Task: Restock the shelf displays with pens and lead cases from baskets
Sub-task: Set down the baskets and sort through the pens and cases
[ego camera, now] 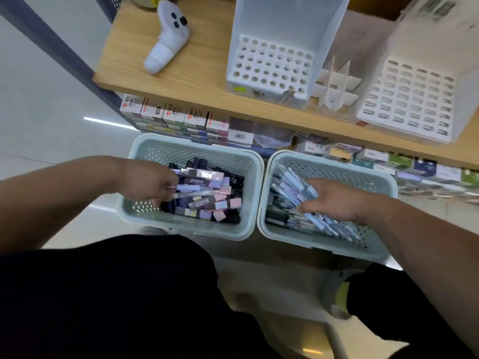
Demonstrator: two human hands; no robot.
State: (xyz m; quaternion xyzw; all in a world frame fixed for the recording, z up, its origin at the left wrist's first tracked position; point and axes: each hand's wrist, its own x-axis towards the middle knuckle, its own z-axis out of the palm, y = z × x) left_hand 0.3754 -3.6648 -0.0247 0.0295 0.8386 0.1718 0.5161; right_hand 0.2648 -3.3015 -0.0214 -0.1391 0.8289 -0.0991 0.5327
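Two pale green perforated baskets stand side by side below the wooden shelf point(202, 81). The left basket point(191, 230) holds several lead cases point(207, 200) in black, pink and lilac. My left hand point(149, 181) is inside it and grips a few slim lead cases point(191, 190) that stick out to the right. The right basket point(334, 244) holds several light blue pens point(290, 187). My right hand point(334, 200) lies on that pile with its fingers curled round a bunch of pens. On the shelf stand two white display holders with rows of holes, one point(272, 66) in the middle and one point(407, 102) at the right.
A white handheld controller point(167, 37) lies on the shelf's left part. White cardboard dividers point(337, 84) sit between the two holders. Stacked stationery boxes point(181, 120) fill the lower shelf behind the baskets. My dark-clothed legs point(103, 301) are in the foreground, over a pale floor.
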